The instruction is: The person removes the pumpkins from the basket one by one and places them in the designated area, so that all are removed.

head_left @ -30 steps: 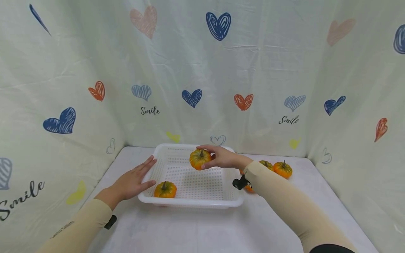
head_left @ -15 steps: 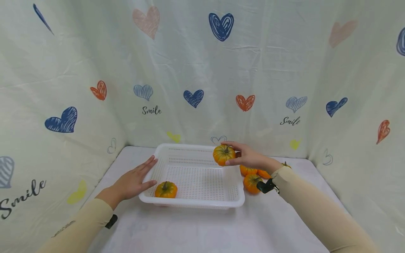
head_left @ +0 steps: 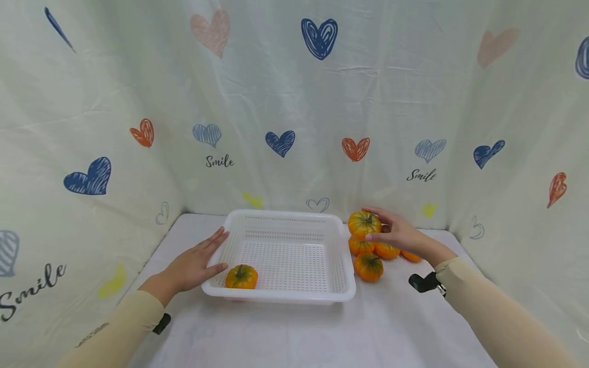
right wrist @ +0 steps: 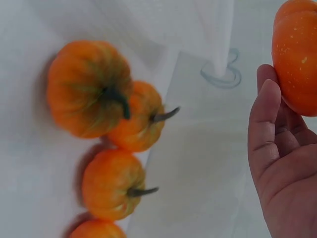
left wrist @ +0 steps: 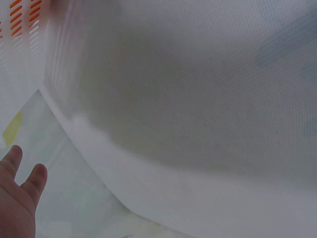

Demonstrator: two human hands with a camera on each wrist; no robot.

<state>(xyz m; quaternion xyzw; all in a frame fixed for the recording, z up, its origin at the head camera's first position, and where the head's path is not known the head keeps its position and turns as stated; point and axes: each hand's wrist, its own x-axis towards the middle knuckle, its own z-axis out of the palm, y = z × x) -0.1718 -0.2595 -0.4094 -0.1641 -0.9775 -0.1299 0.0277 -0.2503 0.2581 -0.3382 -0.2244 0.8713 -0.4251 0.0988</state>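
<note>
One pumpkin (head_left: 241,276) apparently left in basket (head_left: 278,295), lower centre; four others (head_left: 368,267) set right, fifth (head_left: 364,225) clamped by right hand (head_left: 405,237); left hand (head_left: 193,266), fingers straight.

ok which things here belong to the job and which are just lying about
Likely part of the job:
held pumpkin, in the right fingers
white basket, left fingers at its rim
pumpkin inside the basket
four pumpkins beside the basket

Likely just surroundings:
heart-printed curtain
white table
</note>
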